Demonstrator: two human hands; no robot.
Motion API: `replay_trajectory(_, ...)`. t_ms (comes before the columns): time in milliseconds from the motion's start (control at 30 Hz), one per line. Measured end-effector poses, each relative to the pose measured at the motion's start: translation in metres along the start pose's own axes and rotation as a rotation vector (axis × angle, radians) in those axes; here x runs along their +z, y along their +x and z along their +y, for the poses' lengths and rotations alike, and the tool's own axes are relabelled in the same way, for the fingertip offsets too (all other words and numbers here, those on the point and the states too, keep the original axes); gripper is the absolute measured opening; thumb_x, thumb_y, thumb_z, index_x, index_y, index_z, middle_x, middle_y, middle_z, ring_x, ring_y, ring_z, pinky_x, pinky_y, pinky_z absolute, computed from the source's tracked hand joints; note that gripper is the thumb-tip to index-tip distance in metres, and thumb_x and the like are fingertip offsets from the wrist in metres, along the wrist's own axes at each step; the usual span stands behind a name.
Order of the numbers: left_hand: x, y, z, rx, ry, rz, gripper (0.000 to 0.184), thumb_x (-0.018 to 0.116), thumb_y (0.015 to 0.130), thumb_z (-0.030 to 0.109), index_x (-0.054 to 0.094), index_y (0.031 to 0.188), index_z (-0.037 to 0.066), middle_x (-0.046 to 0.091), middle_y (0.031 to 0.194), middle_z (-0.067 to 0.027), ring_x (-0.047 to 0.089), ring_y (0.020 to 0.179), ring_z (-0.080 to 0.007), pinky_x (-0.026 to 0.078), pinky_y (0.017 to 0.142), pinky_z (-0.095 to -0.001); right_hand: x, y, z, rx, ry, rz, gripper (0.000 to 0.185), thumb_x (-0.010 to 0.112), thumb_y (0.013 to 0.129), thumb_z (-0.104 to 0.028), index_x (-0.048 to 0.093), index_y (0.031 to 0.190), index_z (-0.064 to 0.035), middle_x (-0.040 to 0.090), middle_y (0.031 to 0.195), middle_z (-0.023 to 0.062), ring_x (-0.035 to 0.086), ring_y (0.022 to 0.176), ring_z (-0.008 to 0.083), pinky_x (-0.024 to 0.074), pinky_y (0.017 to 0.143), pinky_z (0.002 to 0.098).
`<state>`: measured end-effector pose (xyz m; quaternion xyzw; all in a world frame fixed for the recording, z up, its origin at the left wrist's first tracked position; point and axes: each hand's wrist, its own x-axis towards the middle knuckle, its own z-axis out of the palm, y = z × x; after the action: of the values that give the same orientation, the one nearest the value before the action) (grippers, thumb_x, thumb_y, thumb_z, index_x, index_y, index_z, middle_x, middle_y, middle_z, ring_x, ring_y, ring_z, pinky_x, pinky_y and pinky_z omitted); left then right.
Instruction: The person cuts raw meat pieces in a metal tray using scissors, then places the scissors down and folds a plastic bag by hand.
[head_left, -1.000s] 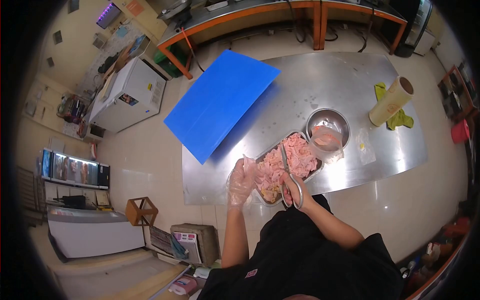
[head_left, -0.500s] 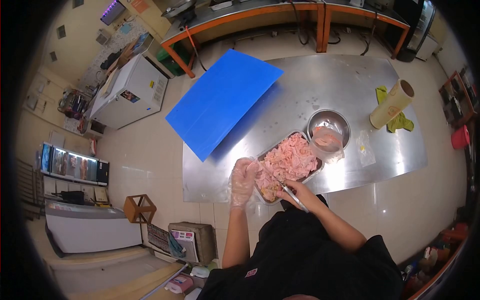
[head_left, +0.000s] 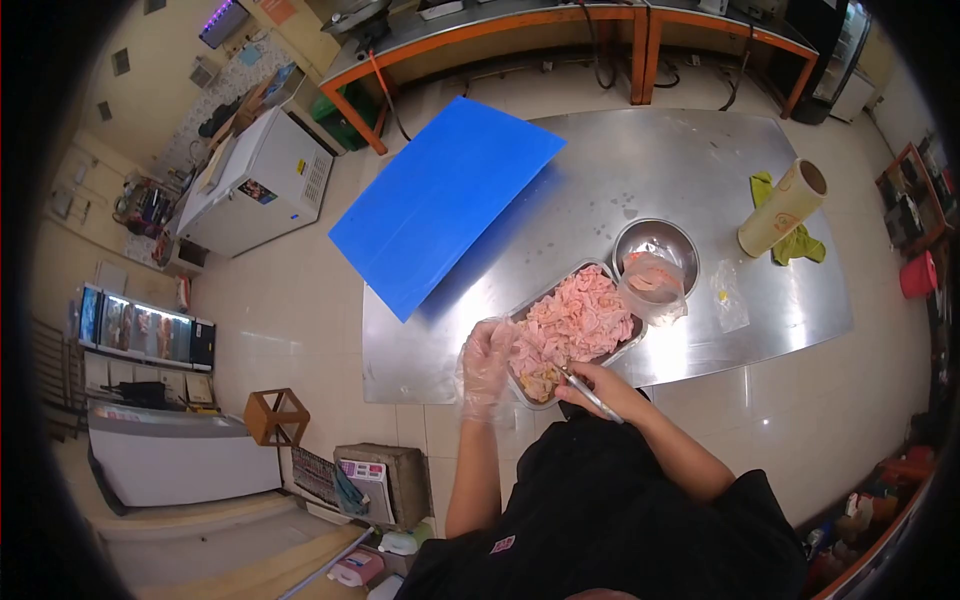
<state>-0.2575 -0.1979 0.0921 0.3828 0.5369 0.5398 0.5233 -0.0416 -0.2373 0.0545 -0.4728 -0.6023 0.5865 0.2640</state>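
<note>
My left hand (head_left: 486, 352), in a clear plastic glove, is closed at the left end of a metal tray (head_left: 541, 404). Its fingers are curled together beside the meat, and what they hold, if anything, cannot be made out. Pale pink pieces of raw meat (head_left: 580, 318) are heaped in the tray, with some yellower bits (head_left: 540, 384) at the near left corner. My bare right hand (head_left: 605, 390) grips a slim silver metal tool (head_left: 592, 396) at the tray's near edge. The tool's tip points into the meat; its exact kind is unclear.
A steel bowl (head_left: 688, 246) touches the tray's far right side, with a clear plastic bag (head_left: 655, 283) of pinkish contents over its rim. A blue board (head_left: 450, 200) overhangs the steel table (head_left: 620, 150) at left. A film roll (head_left: 783, 210) stands on a green cloth (head_left: 800, 247) at right.
My left hand has shifted very slightly, with its fingers curled a little more. My right hand and the tool have barely moved at the tray's near edge.
</note>
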Motion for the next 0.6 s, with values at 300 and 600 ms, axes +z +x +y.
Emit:
replay_trajectory(300,0.0,-0.003,-0.001,0.036,-0.046,0.001,0.01,0.067,0.098,0.017,0.068,0.098,0.007,0.066,0.093,0.002,0.057,0.083,-0.0069,0.048,0.076,-0.0249,0.0,0.004,-0.019,0.043,0.042,-0.016,0.049,0.079,0.085,-0.046,0.072,0.105,-0.0021,0.062,0.071,0.0067,0.057,0.064,0.0135,0.0447,0.06,0.0307)
replay_trajectory(600,-0.012,-0.001,-0.006,0.037,-0.085,-0.018,0.011,0.065,0.099,0.015,0.068,0.102,0.005,0.067,0.092,0.002,0.058,0.081,-0.006,0.047,0.074,-0.0227,-0.001,0.003,-0.04,0.105,0.014,0.03,0.039,0.081,0.084,-0.039,0.073,0.098,-0.0026,0.058,0.062,0.0021,0.051,0.053,0.009,0.0398,0.051,0.028)
